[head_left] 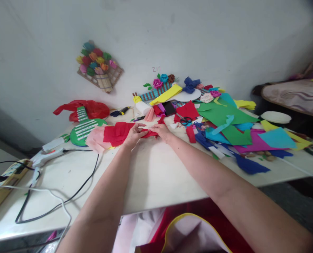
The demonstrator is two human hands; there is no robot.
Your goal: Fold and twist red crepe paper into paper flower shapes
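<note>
Over the white table, my left hand [134, 134] and my right hand [160, 132] are close together, fingers closed in pinches. Between them is a small piece of red crepe paper [150, 134], gripped from both sides. Something narrow and pale shows along its top edge, too small to name. Left of my left hand lies a larger sheet of red crepe paper [117, 133], overlapping a pale pink sheet [95, 137]. Behind my right hand are red scraps, and a pair of scissors [186, 121] lies to its right.
A hot glue gun [47, 157] with a black cord lies at left, near a power strip [10, 175]. Beside it stands a green guitar-shaped craft [86, 130]. Green crepe paper [225, 114] and other coloured sheets are heaped at right. Paper flowers [97, 63] hang on the wall.
</note>
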